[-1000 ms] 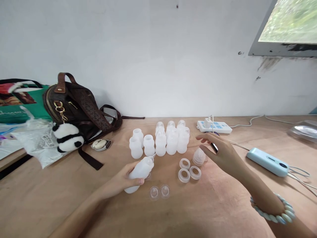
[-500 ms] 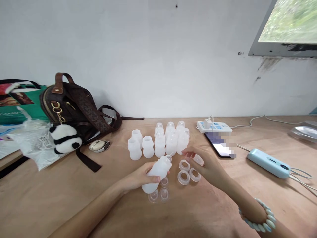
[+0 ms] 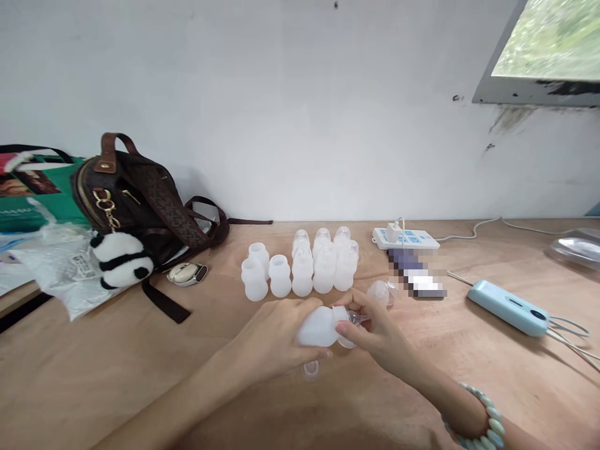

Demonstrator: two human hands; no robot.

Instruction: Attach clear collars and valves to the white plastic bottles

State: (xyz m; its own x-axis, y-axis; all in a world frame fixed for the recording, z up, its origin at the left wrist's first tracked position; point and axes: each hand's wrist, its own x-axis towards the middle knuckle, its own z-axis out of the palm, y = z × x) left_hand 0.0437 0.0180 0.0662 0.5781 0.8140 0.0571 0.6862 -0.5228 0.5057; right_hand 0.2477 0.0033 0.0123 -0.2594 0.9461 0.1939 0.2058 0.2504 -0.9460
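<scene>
A milky white baby bottle (image 3: 317, 327) lies on its side in my left hand (image 3: 276, 328), its mouth end pointing right. My right hand (image 3: 375, 325) has its thumb and fingers closed around the neck end of that bottle. A clear teat (image 3: 357, 317) sticks out past the neck, partly covered by my right fingers. Just below, a translucent collar ring (image 3: 347, 343) shows in part; other rings there are hidden by my right hand. Under my left fingers a clear teat-like piece (image 3: 310, 369) lies on the table.
Several bottles (image 3: 302, 275) stand in rows behind my hands, some with clear domed caps. A clear dome cap (image 3: 379, 292) lies to the right, near a phone (image 3: 415, 275), a power strip (image 3: 405, 237) and a blue power bank (image 3: 509, 308). At left are a backpack (image 3: 140, 194) and a mouse (image 3: 186, 274).
My left hand has turned the bottle flatter and brought it right. My right hand has come left and down from above the rings onto the bottle's neck end.
</scene>
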